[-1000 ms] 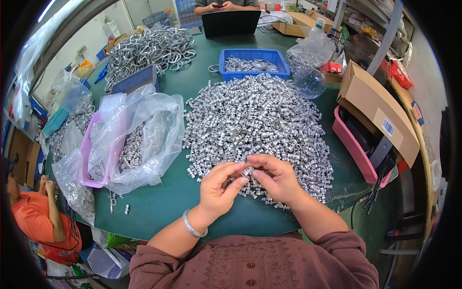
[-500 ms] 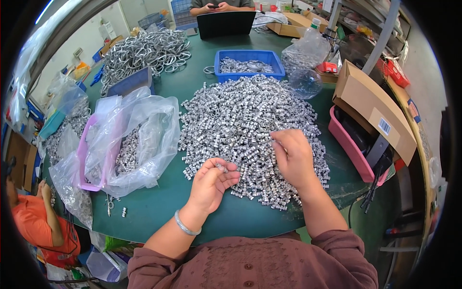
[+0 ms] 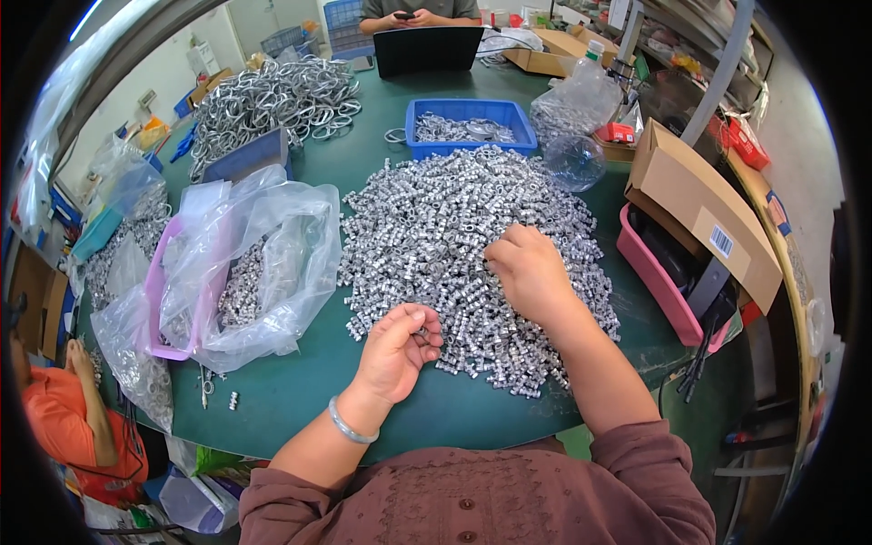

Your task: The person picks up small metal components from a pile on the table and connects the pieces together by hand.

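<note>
A broad heap of small silvery ribbed metal fittings (image 3: 427,218) covers the middle of the green table (image 3: 300,400). At the heap's near left edge is my left hand (image 3: 395,352), palm turned up and fingers curled around a small metal piece that barely shows. My right hand (image 3: 531,272) reaches over the heap's right half, fingertips pinched together down at the fittings; whatever they grip is hidden. Left of the heap, a clear plastic bag (image 3: 309,245) lines a pink-purple basket (image 3: 156,313) and contains more of the fittings.
Behind the heap stands a blue tray (image 3: 522,118) of metal parts. A pile of metal rings (image 3: 272,100) lies far left. To the right are a pink bin (image 3: 649,272) and a cardboard box (image 3: 708,209). One person sits behind a black laptop (image 3: 427,52); another, in orange (image 3: 68,418), works at left.
My right hand has moved left and slightly farther away, down onto the heap, its fingers closing in. My left hand's fingers have curled further, and it has shifted slightly left.
</note>
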Available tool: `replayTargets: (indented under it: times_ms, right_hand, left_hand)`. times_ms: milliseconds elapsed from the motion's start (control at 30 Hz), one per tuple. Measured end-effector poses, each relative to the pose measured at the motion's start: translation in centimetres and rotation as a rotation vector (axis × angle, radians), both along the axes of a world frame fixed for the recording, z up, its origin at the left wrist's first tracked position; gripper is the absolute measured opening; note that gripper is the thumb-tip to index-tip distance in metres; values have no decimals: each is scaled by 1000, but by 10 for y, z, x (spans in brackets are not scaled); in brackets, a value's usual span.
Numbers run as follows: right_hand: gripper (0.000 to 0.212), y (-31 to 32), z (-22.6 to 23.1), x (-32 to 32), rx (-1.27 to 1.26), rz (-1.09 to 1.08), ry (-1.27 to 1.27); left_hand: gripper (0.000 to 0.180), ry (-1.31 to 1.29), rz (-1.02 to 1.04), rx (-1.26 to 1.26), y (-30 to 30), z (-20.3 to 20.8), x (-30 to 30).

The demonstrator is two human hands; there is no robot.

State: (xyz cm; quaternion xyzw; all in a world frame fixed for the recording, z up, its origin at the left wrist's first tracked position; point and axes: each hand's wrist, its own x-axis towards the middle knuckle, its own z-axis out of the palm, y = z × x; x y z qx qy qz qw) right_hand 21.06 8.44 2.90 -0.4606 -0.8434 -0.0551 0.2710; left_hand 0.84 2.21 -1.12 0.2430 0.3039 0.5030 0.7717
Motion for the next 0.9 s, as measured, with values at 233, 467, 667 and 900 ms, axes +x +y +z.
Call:
replayTargets:
  times_ms: [233, 467, 667, 900]
  right_hand:
    - [11, -23, -4, -13, -773, 522, 1042]
    - [13, -32, -22, -19, -933, 606, 1198]
    - [14, -35, -23, -19, -879, 683, 1123]
    - [15, -42, -18, -17, -1045, 491, 1190]
  left_hand:
    - [22, 44, -62, 63, -5, 6, 3]
    - [17, 64, -48, 116, -7, 8, 2]
    - [13, 114, -21, 70, -7, 9, 5]
    - [6, 553, 235, 588, -11, 2, 8]
